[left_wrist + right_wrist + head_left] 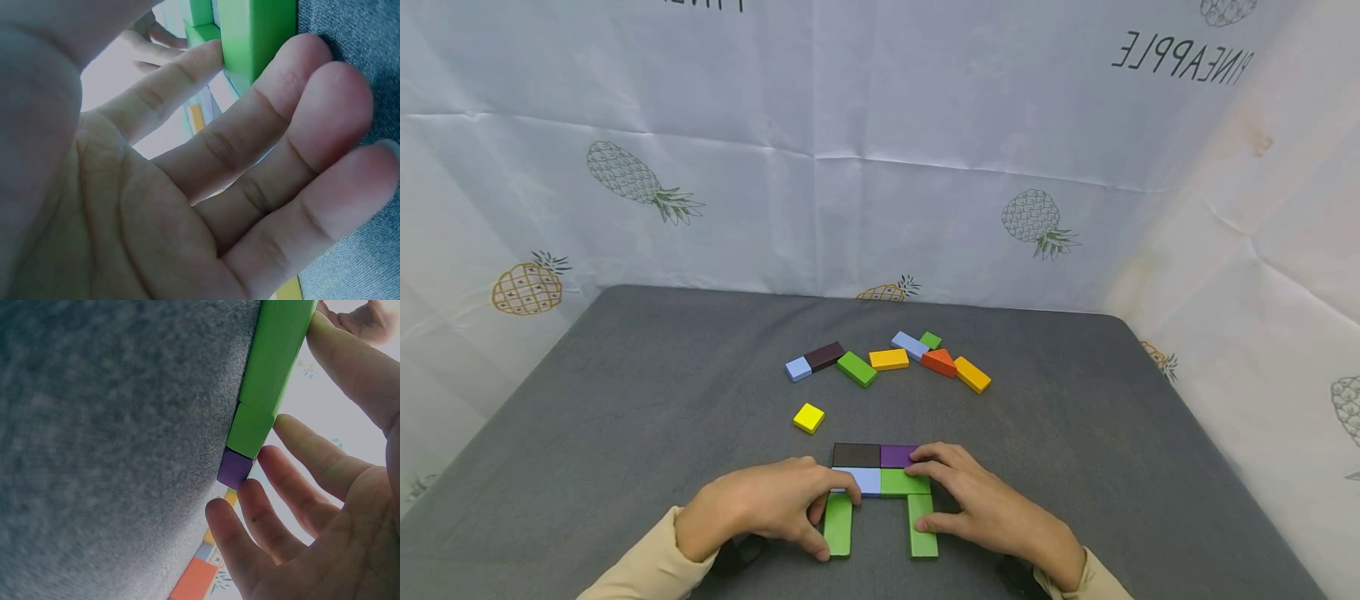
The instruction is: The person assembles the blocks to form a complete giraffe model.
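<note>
Wooden blocks lie together in an arch on the grey tabletop. A dark brown block [856, 455] and a purple block [897, 456] form the back row; a light blue block [867, 481] and a green block [898, 482] lie before them. My left hand [775, 504] holds the left green leg block [838, 533], thumb at its near-left corner and index finger bent over its far right edge. My right hand [981, 500] spreads over the right side, thumb on the right green leg block [922, 537], fingertips touching the green crosspiece and purple block.
A yellow square block [808, 418] sits behind the arch. Farther back, several loose blocks make a crooked row, among them a green block [857, 369], an orange-red triangle [939, 362] and a yellow-orange block [973, 375]. A pineapple-print cloth [925, 233] hangs beyond the table.
</note>
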Demonstrator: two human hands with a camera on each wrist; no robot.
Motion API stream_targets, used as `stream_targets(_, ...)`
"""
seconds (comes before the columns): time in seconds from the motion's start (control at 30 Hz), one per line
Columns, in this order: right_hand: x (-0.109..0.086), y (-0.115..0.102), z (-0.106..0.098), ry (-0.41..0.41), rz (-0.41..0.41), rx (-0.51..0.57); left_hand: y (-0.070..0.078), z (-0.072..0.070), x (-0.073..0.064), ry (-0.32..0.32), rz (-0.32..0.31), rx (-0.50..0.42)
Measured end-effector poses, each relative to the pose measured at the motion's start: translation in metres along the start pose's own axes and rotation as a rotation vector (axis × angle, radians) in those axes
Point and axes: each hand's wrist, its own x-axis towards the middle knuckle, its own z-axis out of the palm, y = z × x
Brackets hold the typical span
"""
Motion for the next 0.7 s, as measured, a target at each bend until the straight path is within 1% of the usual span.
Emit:
stream_targets(0.13, 0.000, 0.000, 0.000, 0.000, -0.001, 0.000, 0.000, 0.000, -0.001, 0.007, 0.010, 0.000)
stream_targets(0.27, 0.000, 0.000, 0.000, 0.000, -0.001, -0.003, -0.001, -0.007, -0.005, 0.031, 0.036, -0.001)
stream_targets(0.4, 0.000, 0.000, 0.000, 0.000, 0.000, -0.010, -0.002, -0.015, -0.009, 0.082, 0.048, 0.005)
stream_targets(0.47, 0.000, 0.000, 0.000, -0.002, 0.004, -0.011, -0.003, -0.018, -0.009, 0.117, 0.056, 0.028)
stream_targets(0.5, 0.000, 0.000, 0.000, -0.003, 0.005, -0.010, -0.004, -0.019, -0.010, 0.133, 0.050, 0.040)
stream_targets(0.57, 0.000, 0.000, 0.000, -0.004, 0.008, -0.009, -0.004, -0.021, -0.010, 0.153, 0.052, 0.060)
stream_targets(0.63, 0.000, 0.000, 0.000, -0.004, 0.007, -0.010, -0.003, -0.020, -0.010, 0.148, 0.050, 0.067)
stream_targets(0.7, -0.001, 0.000, 0.000, -0.003, 0.005, -0.011, -0.002, -0.018, -0.009, 0.118, 0.053, 0.049)
